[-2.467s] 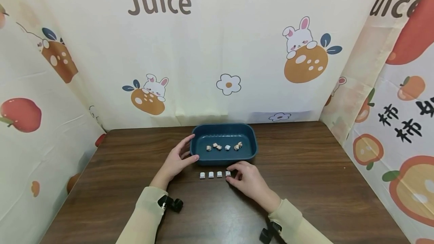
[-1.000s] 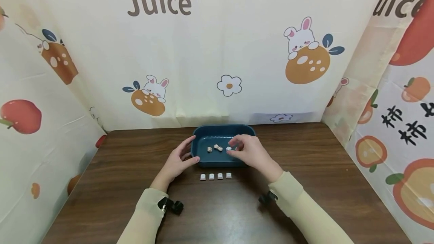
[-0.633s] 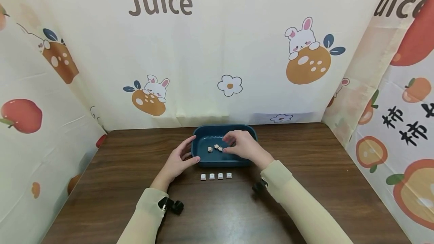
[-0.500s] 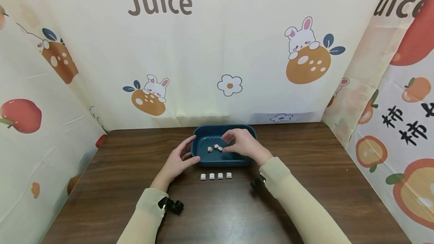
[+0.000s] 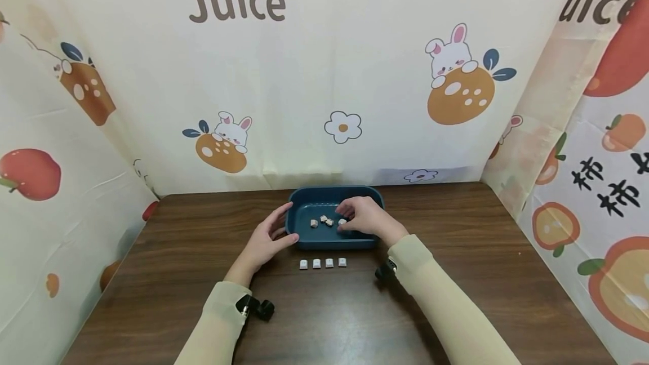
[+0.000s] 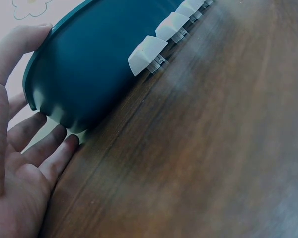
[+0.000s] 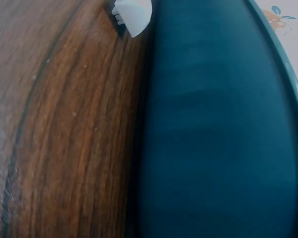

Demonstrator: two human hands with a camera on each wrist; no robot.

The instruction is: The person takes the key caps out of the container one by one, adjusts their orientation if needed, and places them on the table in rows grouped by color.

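A blue tray (image 5: 306, 245) stands near the far table edge. My left hand (image 5: 266, 241) is spread at its left end, with the thumb at the front corner. In the left wrist view the fingers (image 6: 54, 148) touch the tray's outer wall. My right hand (image 5: 367, 218) is over the tray's right half, thumb and fingers apart around a white keycap (image 5: 342, 222), the thumb tip right beside it. Several small pale keycaps (image 5: 314, 223) lie on the tray floor to its left. The hand hides the tray's right part.
A row of several white keycaps (image 5: 316, 263), stems down, sits on the brown wooden table (image 5: 314, 320) in front of the tray. Printed cloth (image 5: 284, 83) walls in the back and both sides.
My right hand has left the rightmost keycap of the row and moved into the tray. It went left over the white keycap, then shifted slightly right, uncovering it. The left hand stays.
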